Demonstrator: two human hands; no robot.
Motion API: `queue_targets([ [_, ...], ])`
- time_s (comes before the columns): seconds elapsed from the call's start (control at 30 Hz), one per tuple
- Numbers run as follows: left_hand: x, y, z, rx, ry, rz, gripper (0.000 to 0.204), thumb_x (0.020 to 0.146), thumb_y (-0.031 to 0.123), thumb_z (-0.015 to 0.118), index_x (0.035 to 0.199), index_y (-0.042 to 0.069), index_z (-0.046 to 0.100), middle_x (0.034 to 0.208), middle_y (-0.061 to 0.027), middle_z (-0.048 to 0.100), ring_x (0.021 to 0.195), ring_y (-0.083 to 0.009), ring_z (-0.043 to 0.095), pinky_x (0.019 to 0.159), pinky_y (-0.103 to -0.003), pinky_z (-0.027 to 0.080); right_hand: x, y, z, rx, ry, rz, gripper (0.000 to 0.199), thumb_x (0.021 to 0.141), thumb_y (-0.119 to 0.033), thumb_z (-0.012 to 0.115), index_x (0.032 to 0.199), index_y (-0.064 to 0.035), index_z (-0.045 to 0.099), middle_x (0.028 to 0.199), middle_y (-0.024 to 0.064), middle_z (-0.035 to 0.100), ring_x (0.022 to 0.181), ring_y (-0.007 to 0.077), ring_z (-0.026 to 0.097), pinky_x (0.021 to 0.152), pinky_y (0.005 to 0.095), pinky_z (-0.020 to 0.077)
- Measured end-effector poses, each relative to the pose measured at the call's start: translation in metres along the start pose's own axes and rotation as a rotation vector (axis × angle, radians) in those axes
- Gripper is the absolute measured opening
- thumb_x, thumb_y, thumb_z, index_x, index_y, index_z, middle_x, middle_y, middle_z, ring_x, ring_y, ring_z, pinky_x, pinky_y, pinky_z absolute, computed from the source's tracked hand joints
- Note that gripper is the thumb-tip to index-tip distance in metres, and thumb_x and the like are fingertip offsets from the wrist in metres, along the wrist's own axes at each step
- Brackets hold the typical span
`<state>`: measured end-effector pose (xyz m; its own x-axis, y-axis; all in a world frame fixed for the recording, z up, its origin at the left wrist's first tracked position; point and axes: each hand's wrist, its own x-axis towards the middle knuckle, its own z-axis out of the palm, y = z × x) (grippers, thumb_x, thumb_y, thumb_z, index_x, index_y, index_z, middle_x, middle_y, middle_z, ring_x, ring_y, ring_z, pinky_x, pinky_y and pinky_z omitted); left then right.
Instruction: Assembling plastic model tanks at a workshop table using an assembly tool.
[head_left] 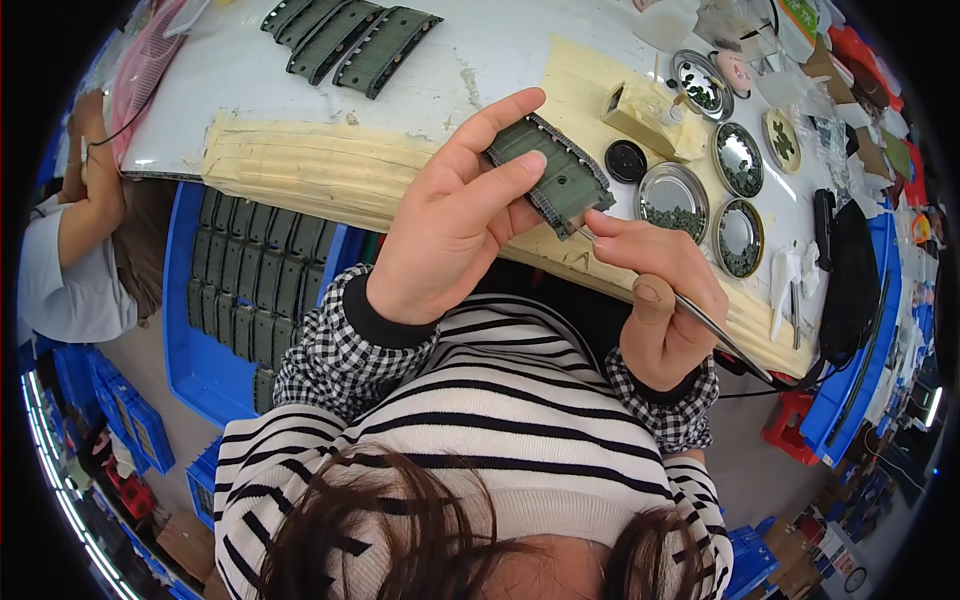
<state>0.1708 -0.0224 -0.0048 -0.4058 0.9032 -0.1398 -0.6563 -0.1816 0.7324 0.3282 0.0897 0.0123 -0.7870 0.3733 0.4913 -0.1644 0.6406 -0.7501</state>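
Note:
My left hand (440,220) is closed around the edge of a dark green, slightly curved plastic panel (565,185), thumb on its face and index finger along its far edge. The panel is held tilted above the near edge of the table. In my right hand (665,290) lies a slim metal tool (725,338), which looks like a pair of tweezers. Its back end sticks out below the hand toward the right. The tip is at the panel's near right corner, partly hidden by my fingers; whether it grips a small part cannot be made out.
Round metal dishes (740,160) of small green pieces stand at the right, near a small yellowish box (650,120) and a black round lid (626,160). Similar panels (385,50) lie at the far left. A blue crate (180,330) holds many more. Another person (85,240) sits left.

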Motion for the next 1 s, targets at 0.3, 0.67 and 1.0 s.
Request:
queue_targets([
  [0.3, -0.0009, -0.0027, 0.0016, 0.015, 0.022, 0.012, 0.050, 0.101, 0.010, 0.044, 0.149, 0.005, 0.028, 0.134, -0.0143, 0.049, 0.126, -0.0308, 0.052, 0.101, -0.038, 0.050, -0.0008, -0.0035, 0.0018, -0.063, -0.020, -0.027, 0.017, 0.085, -0.008, 0.069, 0.098, 0.0031, 0.068, 0.098, 0.0203, 0.069, 0.091, 0.0297, 0.069, 0.079, 0.0342, 0.0558],
  [0.67, -0.0018, -0.0033, 0.0025, 0.015, 0.008, 0.018, 0.051, 0.101, 0.011, 0.044, 0.149, 0.006, 0.027, 0.136, -0.0149, 0.047, 0.126, -0.0307, 0.052, 0.099, -0.037, 0.051, -0.0041, -0.0048, -0.0002, -0.106, -0.038, -0.048, 0.021, 0.084, -0.010, 0.070, 0.101, 0.0022, 0.067, 0.100, 0.0205, 0.068, 0.093, 0.0312, 0.069, 0.080, 0.0347, 0.0563],
  [1.0, -0.0015, -0.0041, 0.0042, -0.002, 0.013, 0.009, 0.051, 0.101, 0.010, 0.044, 0.149, 0.005, 0.028, 0.135, -0.0147, 0.047, 0.126, -0.0303, 0.052, 0.099, -0.037, 0.051, -0.0048, -0.0086, -0.0011, -0.175, -0.069, -0.085, 0.028, 0.079, -0.007, 0.074, 0.104, 0.0021, 0.067, 0.103, 0.0209, 0.067, 0.097, 0.0320, 0.068, 0.081, 0.0363, 0.0568],
])
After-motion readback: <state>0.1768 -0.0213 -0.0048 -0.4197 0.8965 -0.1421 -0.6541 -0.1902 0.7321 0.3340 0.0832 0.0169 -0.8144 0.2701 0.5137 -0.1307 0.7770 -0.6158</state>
